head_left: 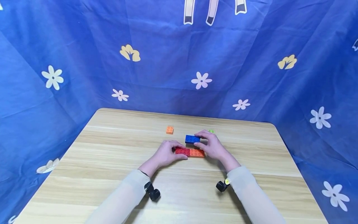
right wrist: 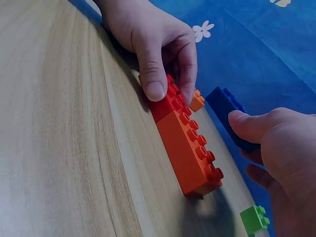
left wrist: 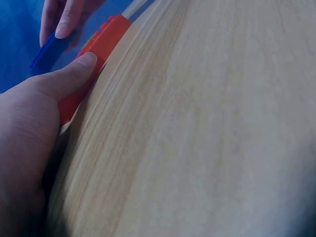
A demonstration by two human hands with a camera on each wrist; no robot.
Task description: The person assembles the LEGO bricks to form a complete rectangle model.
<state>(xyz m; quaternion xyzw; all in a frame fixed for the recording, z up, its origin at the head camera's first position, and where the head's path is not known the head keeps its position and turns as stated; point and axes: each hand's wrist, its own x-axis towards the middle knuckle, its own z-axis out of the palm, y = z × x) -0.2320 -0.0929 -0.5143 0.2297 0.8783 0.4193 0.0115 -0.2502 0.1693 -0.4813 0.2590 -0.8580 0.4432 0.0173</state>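
A red toy brick (head_left: 182, 151) and an orange brick (head_left: 197, 153) lie end to end on the table, studs up. My left hand (head_left: 166, 153) pinches the red one between thumb and fingers, thumb on its near side. In my right hand (head_left: 211, 144) a blue brick (head_left: 192, 139) is gripped by its right end. That blue brick (right wrist: 228, 114) is held above the table, just beyond the red and orange row, as the right wrist view shows. The left wrist view has the left thumb (left wrist: 74, 74) along the row's side.
A small orange brick (head_left: 169, 129) sits farther back on the wooden table (head_left: 126, 140). Behind the right hand, a small green brick (head_left: 211, 131) is partly hidden. A blue patterned cloth (head_left: 167, 62) hangs around the table's back and sides.
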